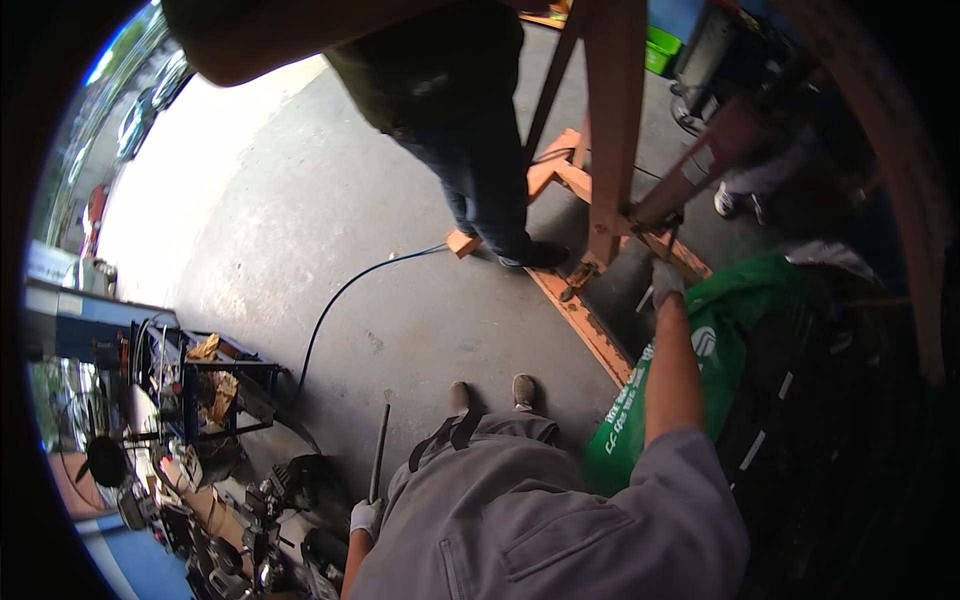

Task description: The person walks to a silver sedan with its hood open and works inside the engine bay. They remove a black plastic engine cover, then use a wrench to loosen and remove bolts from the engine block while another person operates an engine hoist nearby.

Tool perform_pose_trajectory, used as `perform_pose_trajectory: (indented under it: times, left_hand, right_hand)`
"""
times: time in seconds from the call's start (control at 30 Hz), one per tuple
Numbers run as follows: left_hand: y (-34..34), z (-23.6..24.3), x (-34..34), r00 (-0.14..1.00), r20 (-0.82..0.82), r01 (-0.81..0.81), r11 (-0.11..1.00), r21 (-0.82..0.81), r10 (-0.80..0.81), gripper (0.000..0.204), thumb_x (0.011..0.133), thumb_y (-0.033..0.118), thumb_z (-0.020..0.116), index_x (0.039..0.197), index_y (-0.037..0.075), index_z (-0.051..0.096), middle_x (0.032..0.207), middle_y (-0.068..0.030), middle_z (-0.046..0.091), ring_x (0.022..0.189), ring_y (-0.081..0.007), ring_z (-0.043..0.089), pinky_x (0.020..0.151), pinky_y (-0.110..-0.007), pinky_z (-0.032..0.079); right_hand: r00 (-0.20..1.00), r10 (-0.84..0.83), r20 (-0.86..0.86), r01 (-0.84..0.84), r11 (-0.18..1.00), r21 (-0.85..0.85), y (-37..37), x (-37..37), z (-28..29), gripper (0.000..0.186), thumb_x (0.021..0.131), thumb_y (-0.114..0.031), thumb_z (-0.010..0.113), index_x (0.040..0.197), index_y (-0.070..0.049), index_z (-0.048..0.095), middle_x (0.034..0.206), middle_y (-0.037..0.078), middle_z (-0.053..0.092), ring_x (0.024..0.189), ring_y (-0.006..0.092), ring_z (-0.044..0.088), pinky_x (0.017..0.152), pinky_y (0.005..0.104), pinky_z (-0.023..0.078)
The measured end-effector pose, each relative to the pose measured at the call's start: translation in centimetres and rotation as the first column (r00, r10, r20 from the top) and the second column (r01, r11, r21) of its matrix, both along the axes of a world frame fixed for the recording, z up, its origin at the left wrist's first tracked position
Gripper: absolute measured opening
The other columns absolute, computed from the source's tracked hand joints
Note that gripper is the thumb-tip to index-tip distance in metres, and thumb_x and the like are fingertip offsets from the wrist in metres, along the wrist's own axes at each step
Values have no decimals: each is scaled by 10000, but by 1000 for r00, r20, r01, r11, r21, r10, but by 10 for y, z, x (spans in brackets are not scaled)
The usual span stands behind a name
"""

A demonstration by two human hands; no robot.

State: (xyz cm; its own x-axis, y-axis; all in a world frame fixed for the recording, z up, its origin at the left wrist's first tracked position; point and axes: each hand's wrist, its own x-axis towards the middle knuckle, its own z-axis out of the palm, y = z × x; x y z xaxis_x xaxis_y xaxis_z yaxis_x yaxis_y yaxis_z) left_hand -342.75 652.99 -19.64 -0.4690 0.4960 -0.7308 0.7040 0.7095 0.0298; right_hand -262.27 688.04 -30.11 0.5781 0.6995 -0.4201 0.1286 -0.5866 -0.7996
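Here we see the left hand, in a pale glove, low in the frame left of centre, its fingers curled around the lower end of a slim dark rod. The rod stands up out of the fist, leaning slightly right, its upper end over the grey floor.

Right of centre, we find the right hand, also gloved, beside the lower part of an orange frame. It is too small and blurred for us to tell whether its fingers are spread or pinching something. Below its forearm we see a green cover with white print.

Near the upper middle, another person in dark trousers stands next to the frame. A blue hose curves across the floor towards a dark blue rack at the left, with assorted machine parts lower down.
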Motion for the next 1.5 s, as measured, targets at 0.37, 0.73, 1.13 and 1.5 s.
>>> perform_pose_trajectory:
  times: [0.37, 0.73, 1.13, 1.5]
  left_hand:
    - [-41, -14, -68, 757, 37, -652, 758, -15, 652, 528, 967, 442, 605, 1170, -30, 725, 1077, -240, 738, 902, -378, 746, 779, -468, 598]
    - [73, -51, -313, 639, 92, -500, 322, 804, 763, 424, 950, 419, 641, 1019, 2, 680, 929, -302, 703, 939, -482, 684, 807, -533, 540]
    - [279, 44, -676, 549, -39, -482, 354, 801, 835, 396, 952, 405, 601, 1060, 32, 681, 989, -277, 727, 965, -462, 701, 856, -534, 548]
    - [347, 17, -848, 592, -497, -236, 726, 646, 635, 257, 930, 233, 547, 1063, 106, 727, 1045, -215, 729, 1019, -415, 709, 854, -512, 579]
  right_hand:
    - [747, 85, 659, -318, 917, 242, 4, -219, 27, 401, 1076, -296, 415, 1168, 25, 635, 1062, 222, 699, 975, 361, 665, 831, 417, 533]
    - [383, 863, 329, -904, 424, -60, -8, -678, 55, 383, 1045, -290, 460, 1141, 32, 645, 1005, 200, 709, 907, 317, 682, 788, 403, 543]
    - [381, 918, 108, -843, 393, -368, 2, -810, 62, 368, 1012, -283, 510, 1111, 40, 656, 943, 176, 721, 833, 269, 701, 741, 387, 554]
    - [775, 631, -25, -565, 675, -474, -21, -805, 34, 377, 992, -291, 537, 1122, 38, 667, 929, 178, 742, 787, 246, 725, 715, 382, 568]
